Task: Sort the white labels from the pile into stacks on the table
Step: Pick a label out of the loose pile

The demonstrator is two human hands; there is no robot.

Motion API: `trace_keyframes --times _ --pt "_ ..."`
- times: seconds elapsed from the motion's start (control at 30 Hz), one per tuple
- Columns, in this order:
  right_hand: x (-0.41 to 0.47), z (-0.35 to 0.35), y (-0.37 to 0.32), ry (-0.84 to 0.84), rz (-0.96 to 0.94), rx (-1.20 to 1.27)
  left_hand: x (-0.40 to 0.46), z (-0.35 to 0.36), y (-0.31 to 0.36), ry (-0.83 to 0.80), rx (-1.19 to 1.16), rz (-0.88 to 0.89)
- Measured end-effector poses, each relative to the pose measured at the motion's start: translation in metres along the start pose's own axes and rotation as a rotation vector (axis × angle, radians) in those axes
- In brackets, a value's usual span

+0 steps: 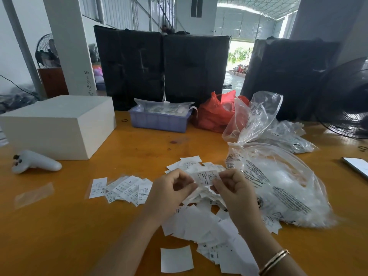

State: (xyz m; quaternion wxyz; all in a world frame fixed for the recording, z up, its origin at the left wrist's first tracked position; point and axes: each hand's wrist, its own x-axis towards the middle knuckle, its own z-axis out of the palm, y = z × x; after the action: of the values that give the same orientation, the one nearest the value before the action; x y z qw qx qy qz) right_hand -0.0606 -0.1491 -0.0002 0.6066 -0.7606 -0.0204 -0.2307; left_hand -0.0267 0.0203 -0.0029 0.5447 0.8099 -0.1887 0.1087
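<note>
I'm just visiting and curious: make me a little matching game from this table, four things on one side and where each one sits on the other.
Things:
1. white box
2. blue tray
3. red bag
4. fanned row of labels

Places:
A. just right of the tray
B. far left of the table
C. just left of the left hand
D. back of the table, before the black bundles

Pairs: 1-B, 2-D, 3-A, 4-C

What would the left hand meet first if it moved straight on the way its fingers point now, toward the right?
The left hand points at the label it pinches; just beyond that, most likely the right hand, which pinches the same label. Depth is unclear, but they look almost touching.
</note>
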Motion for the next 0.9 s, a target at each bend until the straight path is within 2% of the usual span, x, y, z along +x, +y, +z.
trace_keyframes --times 0.1,0.23,0.3,0.7,0.9 --pt "0.000 -0.002 -0.002 0.011 -0.028 -0.016 0.001 -0.001 -0.001 0.003 0.007 0.009" --pt "0.004 -0.007 -0.007 0.088 0.102 0.368 0.002 -0.001 -0.002 -0.003 0.031 0.015" --pt "0.003 -0.007 -0.007 0.079 0.139 0.445 0.001 -0.001 -0.002 -0.017 0.060 0.032" --pt "0.001 -0.002 0.002 -0.083 -0.020 0.039 0.002 -0.001 -0.003 0.000 0.080 0.067" --pt "0.003 -0.005 0.003 -0.118 0.002 0.015 0.003 -0.005 -0.003 0.000 -0.009 0.047"
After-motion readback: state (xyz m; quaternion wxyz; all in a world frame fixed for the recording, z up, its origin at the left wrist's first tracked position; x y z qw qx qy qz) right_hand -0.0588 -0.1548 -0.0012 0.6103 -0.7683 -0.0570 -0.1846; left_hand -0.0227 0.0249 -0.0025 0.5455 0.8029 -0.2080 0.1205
